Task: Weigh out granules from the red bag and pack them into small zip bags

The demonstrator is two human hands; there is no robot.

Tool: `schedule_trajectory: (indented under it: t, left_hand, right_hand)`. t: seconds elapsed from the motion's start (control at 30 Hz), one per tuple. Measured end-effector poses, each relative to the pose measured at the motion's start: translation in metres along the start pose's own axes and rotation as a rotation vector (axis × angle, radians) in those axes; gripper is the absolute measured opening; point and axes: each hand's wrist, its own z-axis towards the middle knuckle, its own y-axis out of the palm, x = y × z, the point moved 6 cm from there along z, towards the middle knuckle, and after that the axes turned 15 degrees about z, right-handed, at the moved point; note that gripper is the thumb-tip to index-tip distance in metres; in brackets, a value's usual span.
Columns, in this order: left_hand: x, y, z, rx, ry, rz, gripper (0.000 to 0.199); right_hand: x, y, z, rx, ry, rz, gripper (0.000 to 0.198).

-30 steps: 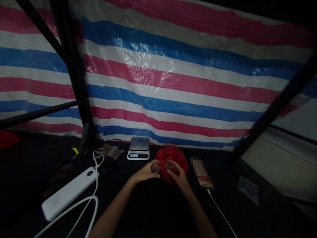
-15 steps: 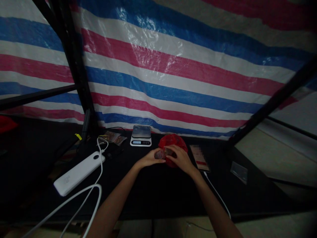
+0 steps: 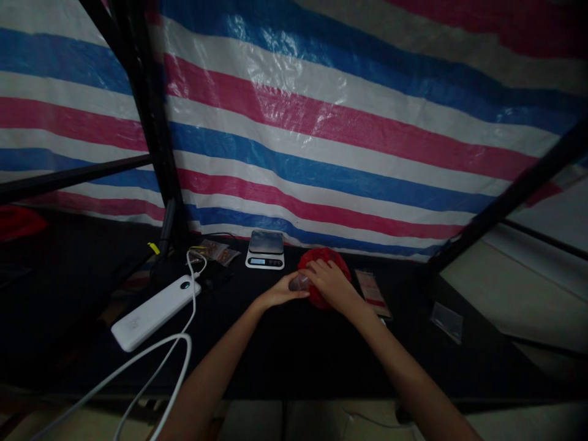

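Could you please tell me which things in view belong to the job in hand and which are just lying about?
Seemingly in use:
small clear item, in the left hand
red plastic, partly behind the right hand

Apparently lying about, untouched:
digital scale
white power bank
white cable
clear packets
brown-and-red flat item
clear sleeve

Left arm (image 3: pixel 214 364): at seven o'clock, your forearm is bare and slender, tapering to a narrow wrist.
Right arm (image 3: pixel 397 352): at five o'clock, yours is likewise bare, slim and smooth in outline.
Left hand (image 3: pixel 278 293): yours is ungloved, with a slim thumb.
Right hand (image 3: pixel 333 285): yours is ungloved, the fingers slender; nails too dim to tell.
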Motion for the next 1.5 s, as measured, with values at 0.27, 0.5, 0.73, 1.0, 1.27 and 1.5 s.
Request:
schedule_trajectory:
  t: [0.27,0.5,0.73,1.0,1.27,1.5]
  left_hand:
    - [0.0,-0.005,-0.003,0.025,-0.035,0.081,0.046]
    - [0.0,-0.055,0.01,0.203,-0.088,0.322,0.047]
    - [-0.007,-0.152,0.053,0.489,-0.259,0.938,0.058]
    - [-0.04,-0.151,0.063,0.463,-0.385,1.544,0.05]
    - [-0.022,-0.144,0.072,0.423,-0.333,1.52,0.101]
    - [-0.001,-0.057,0.047,0.419,-0.174,1.066,0.069]
  right_hand:
    - [0.05,-0.006,-0.008,0.336,0.209,0.35,0.033]
    - [0.127,0.07,-0.107,0.91,0.759,0.8,0.044]
    - [0.125,0.073,-0.12,1.05,0.807,0.786,0.042]
    - [0.102,0.072,-0.103,0.608,0.629,0.472,0.037]
    - [0.1,0.071,-0.103,0.564,0.63,0.434,0.036]
    - [0.089,0.079,-0.094,0.424,0.588,0.396,0.037]
